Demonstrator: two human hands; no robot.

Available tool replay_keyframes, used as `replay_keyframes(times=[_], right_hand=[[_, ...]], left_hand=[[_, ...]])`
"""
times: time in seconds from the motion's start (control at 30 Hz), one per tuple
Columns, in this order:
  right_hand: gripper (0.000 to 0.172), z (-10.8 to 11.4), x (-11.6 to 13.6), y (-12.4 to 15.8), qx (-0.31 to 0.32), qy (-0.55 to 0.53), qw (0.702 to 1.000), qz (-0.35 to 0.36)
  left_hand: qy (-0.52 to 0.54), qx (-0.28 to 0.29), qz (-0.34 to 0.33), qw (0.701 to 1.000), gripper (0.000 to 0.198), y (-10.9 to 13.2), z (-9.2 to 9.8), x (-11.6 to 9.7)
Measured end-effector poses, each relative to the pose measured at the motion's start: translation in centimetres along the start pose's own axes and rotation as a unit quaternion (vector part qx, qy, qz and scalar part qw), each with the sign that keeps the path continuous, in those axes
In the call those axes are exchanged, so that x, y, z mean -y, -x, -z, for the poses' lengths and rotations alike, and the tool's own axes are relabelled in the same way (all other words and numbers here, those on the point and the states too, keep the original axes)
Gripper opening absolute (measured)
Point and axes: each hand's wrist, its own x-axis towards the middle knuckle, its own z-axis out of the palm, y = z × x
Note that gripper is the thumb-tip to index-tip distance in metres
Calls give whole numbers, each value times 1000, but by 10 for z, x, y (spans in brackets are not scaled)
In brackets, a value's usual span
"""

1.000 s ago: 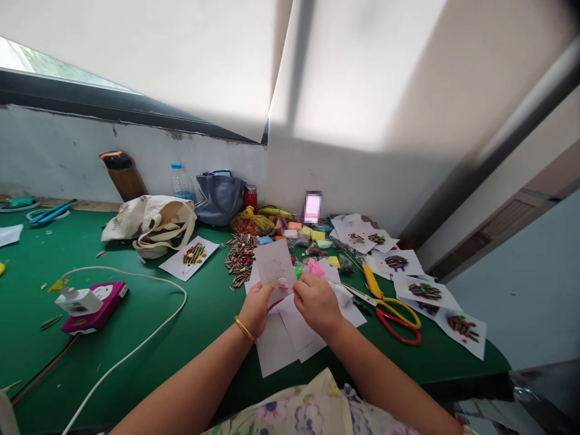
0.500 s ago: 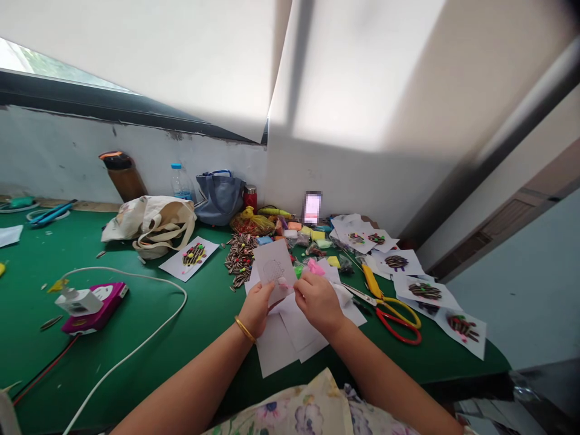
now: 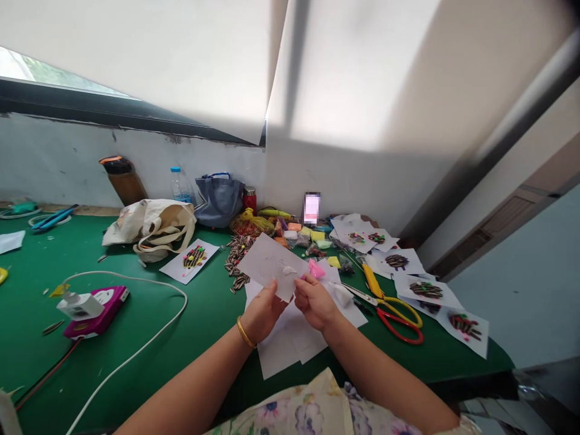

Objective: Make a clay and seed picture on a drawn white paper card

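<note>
My left hand (image 3: 264, 313), with a gold bangle at the wrist, grips a white paper card (image 3: 260, 257) by its lower edge, thumb on top. Faint drawn lines show on the card, and a small whitish lump (image 3: 289, 270) lies on its right part. Close by the card's right corner, my right hand (image 3: 316, 302) is closed in a pinch; whatever is between the fingertips is hidden. Just beyond those fingers is a bright pink piece of clay (image 3: 316, 268). Loose white sheets (image 3: 278, 353) lie on the table under both hands.
Striped seeds (image 3: 235, 257) are heaped left of the card. Scissors with red and yellow handles (image 3: 399, 323) and a yellow cutter (image 3: 371, 281) lie at right, near seed-decorated cards (image 3: 446, 296). Coloured clay packs (image 3: 317, 235), a phone (image 3: 312, 208) and a cloth bag (image 3: 149, 220) stand behind.
The card has been turned and tipped flatter, its top swinging to the left. My right hand has shifted slightly left and stays pinched beside the card.
</note>
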Motion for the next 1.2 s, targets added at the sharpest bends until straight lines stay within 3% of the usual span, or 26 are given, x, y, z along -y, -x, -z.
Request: replay_keyframes(times=[0.17,0.3,0.43,0.53,0.6,0.8,1.07,1.2], right_hand=[[33,17,39,-8,-73,3,997,16],[26,36,78,-3,16,150,987,-54],[15,34,85,1,119,371,917,-84],[11,27,73,-2,140,475,867,-60],[11,23,65,-4,132,500,855,-43],[19,22,52,-9,140,412,900,-12],[11,19,40,-11,105,414,904,22],[18,20,40,-9,106,370,923,10]], left_hand=[[-62,38,-10,997,54,1,1,-6],[-46,22,10,999,38,-2,1,-19],[-111,33,101,988,58,-5,9,-23],[-237,43,119,963,48,-4,14,-19],[-290,36,112,950,44,-4,16,-16],[-299,-9,66,952,40,-4,14,-9],[-375,-16,8,927,35,-5,15,-7],[-370,-20,10,929,35,-3,13,-7]])
